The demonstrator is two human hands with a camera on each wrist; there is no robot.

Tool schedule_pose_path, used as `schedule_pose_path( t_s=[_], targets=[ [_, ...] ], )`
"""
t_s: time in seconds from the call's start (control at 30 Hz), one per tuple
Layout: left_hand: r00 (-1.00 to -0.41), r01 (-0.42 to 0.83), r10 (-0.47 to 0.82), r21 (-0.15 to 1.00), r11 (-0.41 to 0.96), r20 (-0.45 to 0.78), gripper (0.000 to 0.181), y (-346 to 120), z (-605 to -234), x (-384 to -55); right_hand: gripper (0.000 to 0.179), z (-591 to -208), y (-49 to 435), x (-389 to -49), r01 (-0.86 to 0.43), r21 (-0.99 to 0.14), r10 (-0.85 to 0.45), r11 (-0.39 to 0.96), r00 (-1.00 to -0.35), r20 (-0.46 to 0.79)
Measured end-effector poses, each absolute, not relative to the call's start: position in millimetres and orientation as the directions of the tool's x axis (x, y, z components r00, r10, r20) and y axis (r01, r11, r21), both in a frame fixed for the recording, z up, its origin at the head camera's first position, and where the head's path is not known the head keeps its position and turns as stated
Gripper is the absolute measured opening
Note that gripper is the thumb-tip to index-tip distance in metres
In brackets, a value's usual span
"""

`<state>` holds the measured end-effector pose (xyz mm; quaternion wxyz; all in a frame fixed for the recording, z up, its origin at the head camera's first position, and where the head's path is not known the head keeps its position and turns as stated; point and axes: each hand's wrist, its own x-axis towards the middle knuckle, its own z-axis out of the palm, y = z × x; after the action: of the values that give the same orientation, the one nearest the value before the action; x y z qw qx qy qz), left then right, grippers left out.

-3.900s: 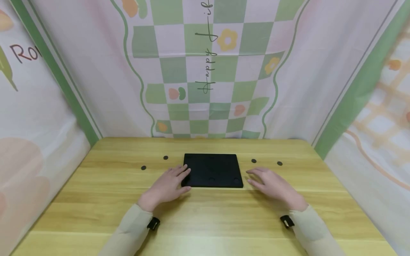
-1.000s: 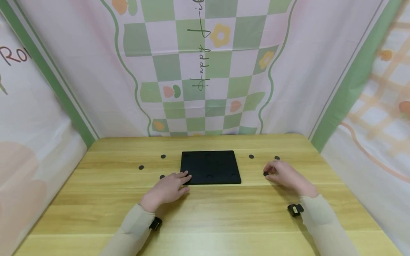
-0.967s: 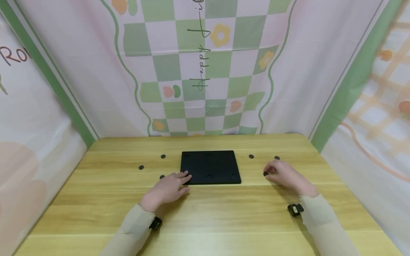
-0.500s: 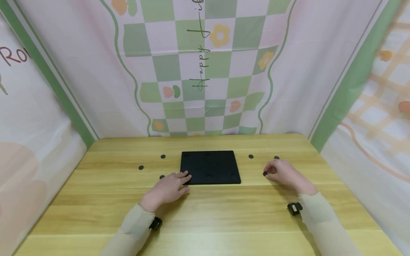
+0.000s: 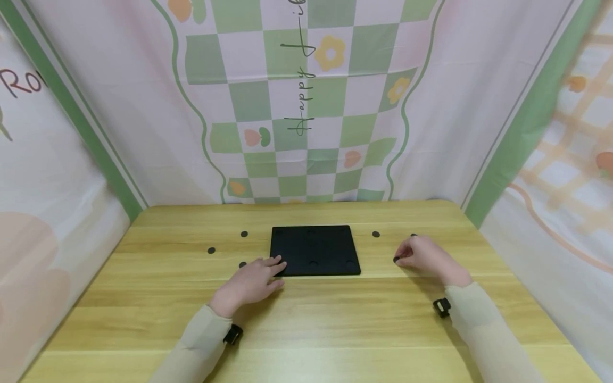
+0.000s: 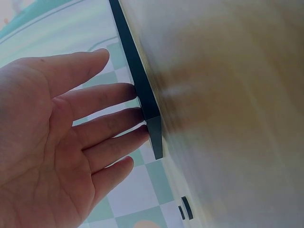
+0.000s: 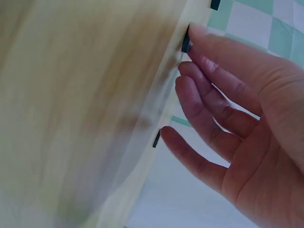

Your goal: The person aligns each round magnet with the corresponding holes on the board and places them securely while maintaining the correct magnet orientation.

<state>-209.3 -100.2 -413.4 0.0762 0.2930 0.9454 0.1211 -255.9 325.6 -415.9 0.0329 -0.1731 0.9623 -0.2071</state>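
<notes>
A flat black rectangular board (image 5: 316, 247) with faint round recesses lies on the wooden table. My left hand (image 5: 249, 282) rests its straight fingertips on the board's near left corner; in the left wrist view the fingers (image 6: 104, 128) meet the board's edge (image 6: 137, 71). To the right of the board, my right hand (image 5: 428, 259) pinches a small black disc (image 5: 396, 260) between thumb and forefinger, low over the table. The right wrist view shows that disc (image 7: 185, 42) standing on edge at the thumb tip. Another disc (image 5: 414, 235) is partly hidden behind the right hand.
More black discs lie flat: one (image 5: 375, 234) to the right of the board, and to its left a far one (image 5: 244, 234), an outer one (image 5: 211, 250) and one (image 5: 242, 264) beside the left hand. A patterned curtain (image 5: 330, 96) hangs behind the table (image 5: 311, 330).
Since the oldest frame, my right hand has moved right, away from the board's side, and taken hold of a disc. Over the last second its wrist shifts slightly; the left hand stays put.
</notes>
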Motion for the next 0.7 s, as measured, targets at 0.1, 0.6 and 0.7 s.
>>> schedule_pose_path(
  t_s=[0.1, 0.6, 0.7],
  targets=[
    [-0.816, 0.537, 0.574, 0.273, 0.798, -0.072, 0.050, -100.6, -413.8, -209.4, 0.010, -415.5, 326.6, -257.1, -0.316, -0.410, -0.347, 0.856, -0.938, -0.001],
    [-0.817, 0.536, 0.573, 0.275, 0.798, -0.069, 0.049, -100.3, -414.3, -209.6, 0.008, -415.2, 328.2, -260.8, -0.395, -0.348, -0.408, 0.850, -0.912, 0.039],
    [-0.814, 0.541, 0.577, 0.274, 0.795, -0.067, 0.050, -100.7, -414.4, -209.9, 0.007, -415.7, 329.0, -261.7, -0.404, -0.356, -0.419, 0.843, -0.907, 0.039]
  ],
)
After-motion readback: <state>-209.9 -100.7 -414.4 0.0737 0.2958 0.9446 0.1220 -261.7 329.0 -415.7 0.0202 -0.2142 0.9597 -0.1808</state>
